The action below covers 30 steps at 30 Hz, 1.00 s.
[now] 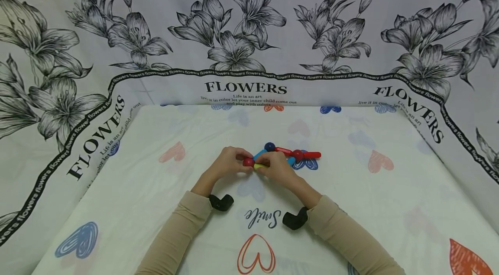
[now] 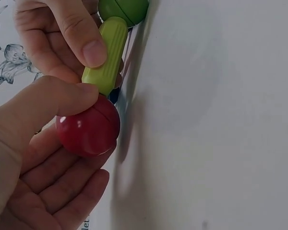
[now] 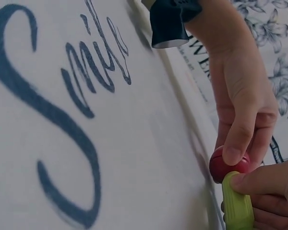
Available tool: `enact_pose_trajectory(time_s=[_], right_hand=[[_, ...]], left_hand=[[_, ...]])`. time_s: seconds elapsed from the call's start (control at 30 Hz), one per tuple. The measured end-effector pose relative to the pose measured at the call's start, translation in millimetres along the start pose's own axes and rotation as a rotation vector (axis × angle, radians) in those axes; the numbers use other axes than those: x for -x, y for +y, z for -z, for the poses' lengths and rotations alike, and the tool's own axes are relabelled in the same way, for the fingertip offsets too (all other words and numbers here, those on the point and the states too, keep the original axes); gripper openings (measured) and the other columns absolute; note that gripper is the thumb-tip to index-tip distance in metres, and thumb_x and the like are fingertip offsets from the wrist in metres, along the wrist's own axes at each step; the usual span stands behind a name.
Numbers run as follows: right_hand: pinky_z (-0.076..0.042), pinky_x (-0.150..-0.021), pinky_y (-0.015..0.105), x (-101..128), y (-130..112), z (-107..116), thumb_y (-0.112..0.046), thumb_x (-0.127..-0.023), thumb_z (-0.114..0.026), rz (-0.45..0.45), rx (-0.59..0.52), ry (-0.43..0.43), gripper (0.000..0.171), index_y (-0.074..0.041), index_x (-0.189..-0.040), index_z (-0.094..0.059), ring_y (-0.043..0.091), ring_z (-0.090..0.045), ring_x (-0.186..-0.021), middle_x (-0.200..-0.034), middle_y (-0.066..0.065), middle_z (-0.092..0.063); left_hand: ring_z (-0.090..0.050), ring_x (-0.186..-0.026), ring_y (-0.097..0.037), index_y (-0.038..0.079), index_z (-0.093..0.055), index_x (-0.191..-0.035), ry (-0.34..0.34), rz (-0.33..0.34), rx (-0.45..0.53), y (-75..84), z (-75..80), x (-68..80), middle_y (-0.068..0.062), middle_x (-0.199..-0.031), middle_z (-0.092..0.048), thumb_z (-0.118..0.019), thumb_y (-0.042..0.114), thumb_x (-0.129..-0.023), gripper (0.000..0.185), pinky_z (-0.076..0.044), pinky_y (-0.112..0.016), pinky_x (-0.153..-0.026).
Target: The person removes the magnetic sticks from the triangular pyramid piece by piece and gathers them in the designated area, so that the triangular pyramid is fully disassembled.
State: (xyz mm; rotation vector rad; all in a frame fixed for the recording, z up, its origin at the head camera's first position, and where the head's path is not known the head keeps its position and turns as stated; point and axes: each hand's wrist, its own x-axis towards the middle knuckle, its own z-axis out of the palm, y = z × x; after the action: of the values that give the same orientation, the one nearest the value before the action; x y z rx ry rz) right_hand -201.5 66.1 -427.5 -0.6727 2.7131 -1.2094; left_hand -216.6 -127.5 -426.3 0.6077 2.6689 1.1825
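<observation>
A: Status on the hands?

B: Left hand (image 1: pixel 230 163) pinches the red ball (image 2: pixel 88 132), thumb on top, fingers curled underneath. Right hand (image 1: pixel 277 167) pinches the green stick (image 2: pixel 105 55) between thumb and forefinger. Both are gripping, neither is free.

A: Where do the parts sit relative to each other?

B: Ball and stick meet end-on, right between the two sets of fingertips. The stick's near end touches the ball, and its long axis runs away from the left hand toward the right. At the far end, past the right thumb, there's a green ball (image 2: pixel 124 8) against the stick.

A: Joined or just touching?

B: Touching for sure. Can't tell from these views whether they're actually locked.

A: Which hand is nearer the joint?

B: Both are on it. The left owns the ball side, the right owns the stick side. Any pull or push runs along the stick axis, hand to hand.

A: Anything else around?

B: Just beyond the right hand's fingers lies the rest of the chain on the sheet (image 1: pixel 156 205): blue ball (image 1: pixel 269 147), red stick (image 1: pixel 283 150), another red ball (image 1: pixel 298 154), and a second red stick (image 1: pixel 312 154). A blue stick (image 1: pixel 259 154) angles back toward the hands; its lower end is hidden by fingers.
</observation>
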Motion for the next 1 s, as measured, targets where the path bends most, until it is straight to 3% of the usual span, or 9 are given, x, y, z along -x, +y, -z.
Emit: enact_pose_trajectory(time_s=[0.23, 0.7, 1.0], right_hand=[[-0.059, -0.089, 0.034, -1, 3, 3, -0.007, -0.083, -0.073, 0.017, 0.005, -0.052, 0.017, -0.005, -0.101, -0.074, 0.020, -0.071, -0.093, -0.099, 0.009, -0.076], [-0.059, -0.089, 0.035, -2, 5, 6, -0.006, -0.082, -0.074, 0.020, 0.007, -0.091, 0.022, -0.005, -0.104, -0.073, 0.021, -0.070, -0.094, -0.102, 0.010, -0.074], [-0.059, -0.088, 0.034, -1, 3, 7, -0.006, -0.082, -0.074, 0.041, 0.022, -0.087, 0.020, -0.003, -0.102, -0.073, 0.020, -0.070, -0.094, -0.102, 0.011, -0.075]], left_hand=[[-0.068, -0.091, -0.020, 0.002, -0.072, -0.105, -0.025, -0.018, -0.031, -2.8, -0.3, -1.9, -0.014, -0.103, -0.075, -0.077, 0.010, -0.075, 0.032, -0.057, -0.028, -0.082], [-0.070, -0.097, -0.022, 0.001, -0.071, -0.108, -0.080, -0.061, -0.061, -5.8, 9.3, -7.2, -0.014, -0.106, -0.074, -0.078, 0.012, -0.077, 0.033, -0.056, -0.028, -0.086], [-0.069, -0.106, -0.028, 0.001, -0.070, -0.111, -0.037, -0.008, -0.006, -16.0, 18.7, -11.7, -0.016, -0.113, -0.072, -0.076, 0.011, -0.079, 0.034, -0.056, -0.039, -0.095]])
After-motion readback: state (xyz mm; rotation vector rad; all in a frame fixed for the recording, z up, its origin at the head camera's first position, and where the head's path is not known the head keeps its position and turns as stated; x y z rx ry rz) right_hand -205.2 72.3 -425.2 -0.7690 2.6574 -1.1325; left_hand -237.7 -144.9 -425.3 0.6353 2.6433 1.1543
